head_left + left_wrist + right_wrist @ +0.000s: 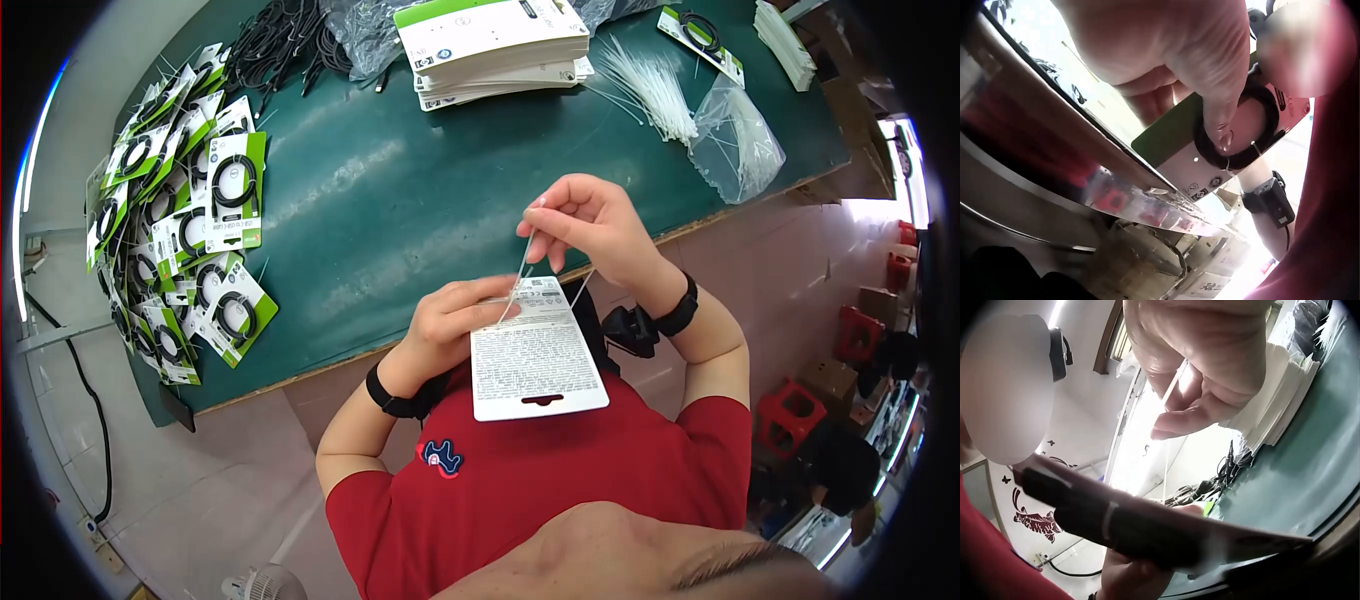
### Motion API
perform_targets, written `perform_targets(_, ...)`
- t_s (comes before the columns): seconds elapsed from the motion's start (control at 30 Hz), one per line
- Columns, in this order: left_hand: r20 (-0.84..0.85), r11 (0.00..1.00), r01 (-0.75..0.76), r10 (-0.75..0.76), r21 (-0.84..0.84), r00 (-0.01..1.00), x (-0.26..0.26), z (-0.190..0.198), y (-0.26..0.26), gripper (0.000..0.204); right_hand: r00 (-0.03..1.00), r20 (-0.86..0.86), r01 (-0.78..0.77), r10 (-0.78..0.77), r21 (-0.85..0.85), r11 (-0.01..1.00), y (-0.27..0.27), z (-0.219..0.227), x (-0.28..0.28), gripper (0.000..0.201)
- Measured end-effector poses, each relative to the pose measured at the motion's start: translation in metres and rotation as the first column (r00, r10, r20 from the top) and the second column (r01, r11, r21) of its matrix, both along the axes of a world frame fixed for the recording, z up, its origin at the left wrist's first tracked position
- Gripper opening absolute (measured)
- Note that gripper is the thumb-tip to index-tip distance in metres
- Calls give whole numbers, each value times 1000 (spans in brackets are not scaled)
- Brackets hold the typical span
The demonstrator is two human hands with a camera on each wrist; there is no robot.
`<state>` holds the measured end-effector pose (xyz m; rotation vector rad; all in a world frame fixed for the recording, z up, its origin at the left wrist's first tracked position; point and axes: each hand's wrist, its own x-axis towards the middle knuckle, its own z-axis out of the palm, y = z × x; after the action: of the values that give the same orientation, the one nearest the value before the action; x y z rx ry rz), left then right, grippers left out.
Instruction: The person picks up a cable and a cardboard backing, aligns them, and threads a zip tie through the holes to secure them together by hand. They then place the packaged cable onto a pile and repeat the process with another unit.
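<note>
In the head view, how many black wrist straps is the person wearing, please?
2: one strap is around the left wrist, and another strap is around the right wrist.

- A red short-sleeved shirt (560,470) is covering the torso.
- A dark blue, red-edged patch (443,458) is marking the left chest.
- Black straps (681,309) are circling both wrists.
- A black box (1277,203) with a thin cable (1287,238) is sitting at the right wrist.
</note>
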<state>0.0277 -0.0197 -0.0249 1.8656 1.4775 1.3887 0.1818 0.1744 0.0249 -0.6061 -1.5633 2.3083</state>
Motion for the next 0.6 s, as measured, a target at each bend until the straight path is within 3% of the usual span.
perform_targets(0.2, -64, 999, 36, -35, 21, 997, -2, 1, 6, 26, 999, -11, -53, 53, -81, 995, 2, 2, -4, 9)
perform_targets(0.3, -26, 997, 61, -60, 39, 998, -2, 3, 6, 27, 960, -137, -264, 244, -157, 952, 6, -8, -1, 10)
perform_targets(0.43, 9, 996, 74, -75, 57, 997, 1, 6, 6, 27, 922, -207, -334, 327, 3, 943, 7, -16, -5, 10)
perform_targets(0.6, 90, 994, 99, -102, 44, 991, 3, 4, 6, 28, 951, -100, -297, 292, -29, 955, 5, -15, -4, 9)
